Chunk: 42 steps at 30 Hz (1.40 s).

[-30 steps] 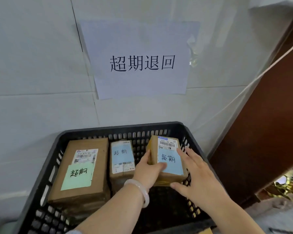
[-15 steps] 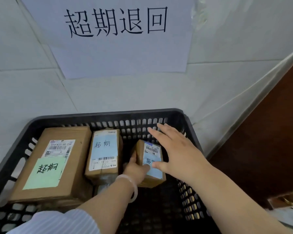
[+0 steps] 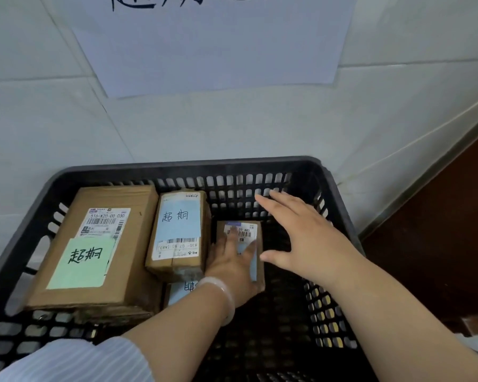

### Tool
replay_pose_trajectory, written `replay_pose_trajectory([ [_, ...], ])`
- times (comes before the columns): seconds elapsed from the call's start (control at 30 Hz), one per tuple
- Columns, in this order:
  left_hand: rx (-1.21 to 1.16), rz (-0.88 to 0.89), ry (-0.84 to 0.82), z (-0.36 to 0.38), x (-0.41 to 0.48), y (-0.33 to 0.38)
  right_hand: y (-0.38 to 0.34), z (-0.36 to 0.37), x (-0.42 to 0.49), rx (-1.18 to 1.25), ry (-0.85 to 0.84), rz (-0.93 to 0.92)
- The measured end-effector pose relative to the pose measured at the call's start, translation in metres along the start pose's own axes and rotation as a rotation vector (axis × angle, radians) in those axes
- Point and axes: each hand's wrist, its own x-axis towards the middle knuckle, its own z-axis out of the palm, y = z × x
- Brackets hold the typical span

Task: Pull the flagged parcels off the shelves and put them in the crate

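A black plastic crate (image 3: 177, 168) stands against a white wall. A small brown parcel (image 3: 246, 230) with a blue flag lies flat on the crate floor at the right. My left hand (image 3: 232, 266) rests flat on top of it, fingers straight. My right hand (image 3: 301, 232) hovers open just right of the parcel, off it. A large parcel (image 3: 94, 244) with a green flag lies at the left. A medium parcel (image 3: 180, 232) with a blue flag lies in the middle, and another flagged parcel (image 3: 181, 292) peeks out beneath it.
A white paper sign (image 3: 210, 45) with handwritten characters hangs on the wall above the crate. A dark brown wooden panel (image 3: 439, 244) runs along the right side. The crate's right and near floor is bare mesh.
The small parcel went down from above the crate to its floor. My left hand shifted from gripping its side to lying flat on top. My right hand came off it.
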Motion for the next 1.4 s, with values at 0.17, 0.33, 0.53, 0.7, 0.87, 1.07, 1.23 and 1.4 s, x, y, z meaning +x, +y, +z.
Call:
replay_pose_trajectory([
  [0.17,0.353,0.051,0.033,0.001,0.007,0.0,0.0,0.004,-0.001,0.016,-0.015,-0.017],
  [0.33,0.384,0.03,0.013,-0.007,0.009,0.002,0.0,0.009,0.0,-0.002,-0.012,-0.024],
  [0.53,0.281,0.256,0.098,-0.054,-0.027,0.004,0.0,0.004,-0.004,0.006,0.04,-0.048],
  [0.7,0.31,0.293,0.32,-0.09,-0.09,-0.028,-0.005,-0.003,-0.008,0.096,0.058,-0.065],
  [0.87,0.287,-0.027,0.587,-0.093,-0.174,-0.089,-0.049,-0.01,-0.009,0.008,-0.007,-0.219],
  [1.07,0.148,-0.282,0.793,-0.07,-0.278,-0.144,-0.17,-0.003,-0.037,-0.075,0.052,-0.507],
  [1.23,0.221,-0.464,0.907,-0.041,-0.371,-0.185,-0.269,0.028,-0.064,-0.104,0.047,-0.71],
  [1.4,0.237,-0.717,0.958,-0.007,-0.498,-0.234,-0.402,0.059,-0.102,-0.116,0.041,-0.996],
])
